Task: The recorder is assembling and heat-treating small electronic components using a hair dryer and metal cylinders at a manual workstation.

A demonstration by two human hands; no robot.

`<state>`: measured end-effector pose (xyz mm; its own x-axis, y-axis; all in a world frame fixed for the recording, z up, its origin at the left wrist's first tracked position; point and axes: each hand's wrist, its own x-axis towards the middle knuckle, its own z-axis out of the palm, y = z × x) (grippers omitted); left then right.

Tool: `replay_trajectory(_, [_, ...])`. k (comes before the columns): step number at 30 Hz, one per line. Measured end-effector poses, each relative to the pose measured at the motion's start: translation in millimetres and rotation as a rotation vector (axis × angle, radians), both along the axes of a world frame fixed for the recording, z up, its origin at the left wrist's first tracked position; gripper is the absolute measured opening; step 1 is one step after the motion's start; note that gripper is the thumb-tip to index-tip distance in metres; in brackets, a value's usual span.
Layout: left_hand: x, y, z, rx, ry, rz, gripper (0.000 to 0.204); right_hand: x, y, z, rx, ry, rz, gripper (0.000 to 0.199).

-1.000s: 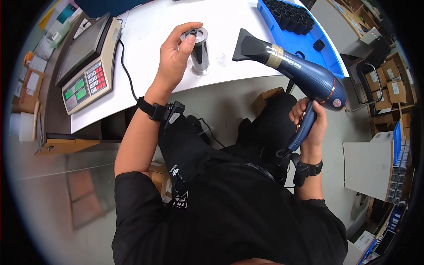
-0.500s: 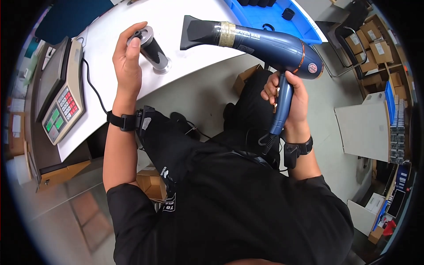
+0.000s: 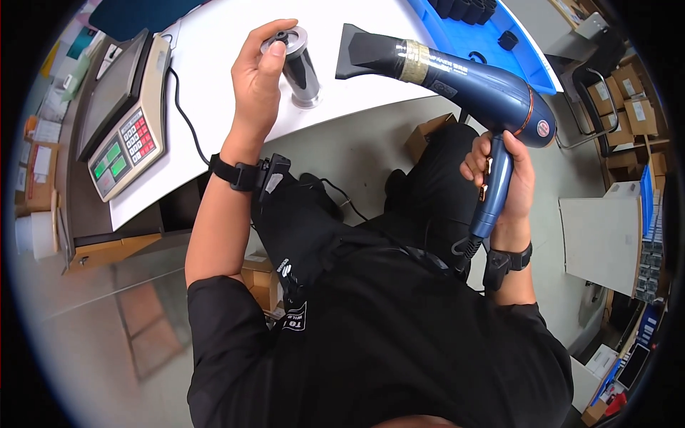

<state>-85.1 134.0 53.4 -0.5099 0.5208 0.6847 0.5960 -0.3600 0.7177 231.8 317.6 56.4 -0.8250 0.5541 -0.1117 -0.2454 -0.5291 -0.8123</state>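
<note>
Gripping a metal cylinder point(image 3: 296, 68) from the top, left hand point(image 3: 258, 82) is extended to the far side over the white table point(image 3: 214, 64), fingers curled around the cylinder's upper rim, thumb on the near side. Cylinder stands upright on the table near its front edge: dark glossy body, flared silver flange at base, silver cap with a dark hub on top.

Right hand point(image 3: 503, 178) is raised at the right, fingers wrapped closed around the handle of one blue hair dryer point(image 3: 464, 82). Dryer barrel points left, black flat nozzle close beside the cylinder, not touching as far as visible. Gold tape band around the barrel, copper ring near the rear.

One black wrist strap on each forearm, two total.

One weighing scale point(image 3: 125, 121) sits at the table's left, grey housing, coloured keypad. One blue tray point(image 3: 492, 43) at far right holds several black cylindrical parts; exact count unclear.
</note>
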Motion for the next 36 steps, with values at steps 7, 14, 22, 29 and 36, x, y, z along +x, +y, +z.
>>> replay_trajectory(7, [-1,0,1,0.001,-0.010,0.010,0.039,-12,-8,10,0.039,-0.053,0.026,0.044])
replay_trajectory(14, [0,3,-2,0.054,0.005,0.011,0.039,-15,-11,16,0.061,-0.058,0.014,0.044])
replay_trajectory(22, [-2,2,-2,0.022,-0.040,-0.008,0.039,-15,-12,17,0.070,-0.061,0.028,0.044])
replay_trajectory(29, [1,3,1,0.032,-0.035,0.001,0.039,-17,-14,18,0.073,-0.065,0.030,0.044])
replay_trajectory(36, [-1,4,-5,0.042,-0.074,-0.013,0.038,-17,-14,16,0.065,-0.087,0.027,0.044])
